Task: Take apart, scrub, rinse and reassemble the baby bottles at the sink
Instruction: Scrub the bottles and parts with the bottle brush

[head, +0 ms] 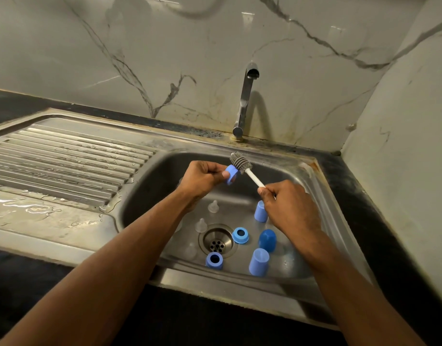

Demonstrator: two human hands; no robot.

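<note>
Head view: gripping a blue collar ring (231, 175) in the left hand (202, 181) over the sink (322, 186), pinching the brush (240, 163) handle in the right hand (287, 208). Likely handling light, stiff, wet-slippery; holding best by the outer rim.

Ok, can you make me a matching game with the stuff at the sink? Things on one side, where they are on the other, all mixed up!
Things:
1. bottle brush
2. blue ring
3. dark blue cap
4. tap

Places:
A. on the sink floor, right of the drain
B. gripped by its white handle in the right hand
C. standing behind the basin, at the wall
D. pinched in the left hand

Pairs: 1-B, 2-D, 3-A, 4-C
</note>
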